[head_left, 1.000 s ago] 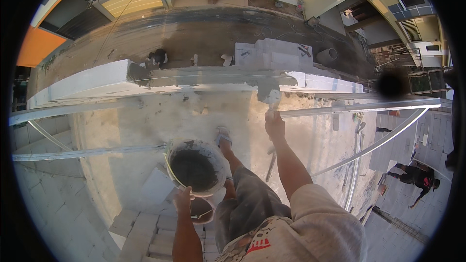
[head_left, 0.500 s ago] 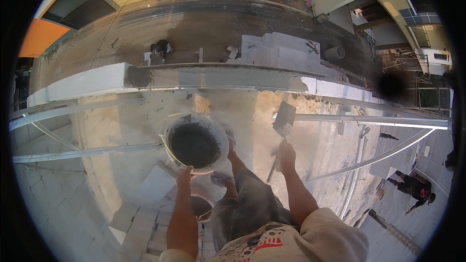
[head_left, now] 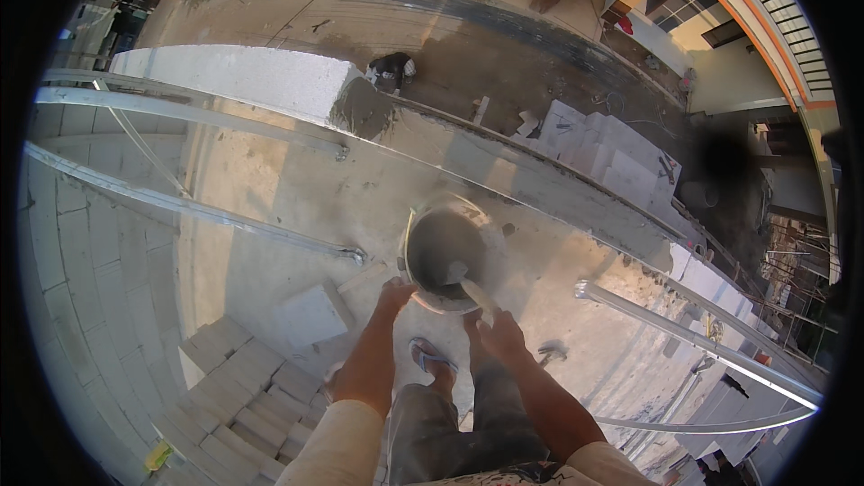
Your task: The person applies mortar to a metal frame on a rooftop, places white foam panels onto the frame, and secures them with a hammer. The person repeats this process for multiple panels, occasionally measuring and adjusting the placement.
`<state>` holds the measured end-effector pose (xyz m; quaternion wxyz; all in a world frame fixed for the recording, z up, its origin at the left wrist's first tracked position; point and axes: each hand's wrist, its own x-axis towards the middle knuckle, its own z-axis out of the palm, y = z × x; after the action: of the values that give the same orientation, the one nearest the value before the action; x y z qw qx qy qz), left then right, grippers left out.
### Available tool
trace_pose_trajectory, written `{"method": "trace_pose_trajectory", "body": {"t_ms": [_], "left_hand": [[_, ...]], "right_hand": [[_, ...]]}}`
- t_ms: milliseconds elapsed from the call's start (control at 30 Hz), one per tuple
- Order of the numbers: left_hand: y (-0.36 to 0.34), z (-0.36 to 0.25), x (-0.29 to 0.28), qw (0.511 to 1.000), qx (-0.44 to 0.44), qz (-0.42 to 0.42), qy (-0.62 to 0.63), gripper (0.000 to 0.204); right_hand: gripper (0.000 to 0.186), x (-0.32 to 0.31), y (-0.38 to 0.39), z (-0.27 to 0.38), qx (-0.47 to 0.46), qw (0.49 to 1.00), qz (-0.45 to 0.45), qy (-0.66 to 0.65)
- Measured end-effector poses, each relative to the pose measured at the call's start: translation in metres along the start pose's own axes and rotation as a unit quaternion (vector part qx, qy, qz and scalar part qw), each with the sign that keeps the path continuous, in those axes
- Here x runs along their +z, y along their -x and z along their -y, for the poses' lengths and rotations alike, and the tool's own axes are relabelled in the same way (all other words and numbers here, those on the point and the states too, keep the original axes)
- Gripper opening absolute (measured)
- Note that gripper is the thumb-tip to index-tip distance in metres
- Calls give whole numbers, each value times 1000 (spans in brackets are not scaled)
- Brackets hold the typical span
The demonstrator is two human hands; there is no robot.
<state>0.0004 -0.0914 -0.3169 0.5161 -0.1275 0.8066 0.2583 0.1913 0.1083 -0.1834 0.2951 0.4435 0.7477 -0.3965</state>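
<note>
A round bucket (head_left: 490,243) with a mortar-smeared rim stands in front of me on the concrete floor. Wet grey mortar (head_left: 436,238) lies inside it. My right hand (head_left: 502,337) is closed around the handle of a trowel (head_left: 479,295), whose blade dips into the mortar at the near side, partly hidden. At the bucket's near-left rim, my left hand (head_left: 396,293) has its fingers curled against the edge. A hammer (head_left: 552,351) rests on the floor to the right of my right hand.
Ahead runs a low block wall (head_left: 522,175) with a mortared top and a white block (head_left: 243,81). Metal bars (head_left: 189,207) cross left and right (head_left: 702,335). Stacked blocks (head_left: 238,396) and a loose block (head_left: 315,313) lie at left. A person (head_left: 393,66) crouches beyond the wall.
The trowel has gone from raised at the right down into the bucket. My view has turned, so the wall now slants and the bucket appears farther right. My left hand stays at the bucket.
</note>
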Motion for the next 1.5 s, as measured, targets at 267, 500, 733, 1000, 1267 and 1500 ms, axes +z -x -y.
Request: {"method": "trace_pose_trajectory", "body": {"t_ms": [267,500,733,1000,1267,1500], "left_hand": [[38,-12,-18,969,18,-247,-12,70],[201,39,-13,960,-18,-222,167,52],[346,164,-2,967,58,-174,174,40],[507,357,-19,876,7,-310,371,38],[711,594,54,533,-55,-528,659,39],[777,895,94,187,-310,-710,604,66]], "right_hand": [[44,-30,17,-121,-11,999,19,36],[22,-122,29,-150,-63,971,119,196],[38,-157,-7,-50,-128,969,-13,212],[25,-39,61,113,-281,944,36,170],[50,287,364,80,-215,885,267,315],[61,498,540,36,-195,917,338,81]]}}
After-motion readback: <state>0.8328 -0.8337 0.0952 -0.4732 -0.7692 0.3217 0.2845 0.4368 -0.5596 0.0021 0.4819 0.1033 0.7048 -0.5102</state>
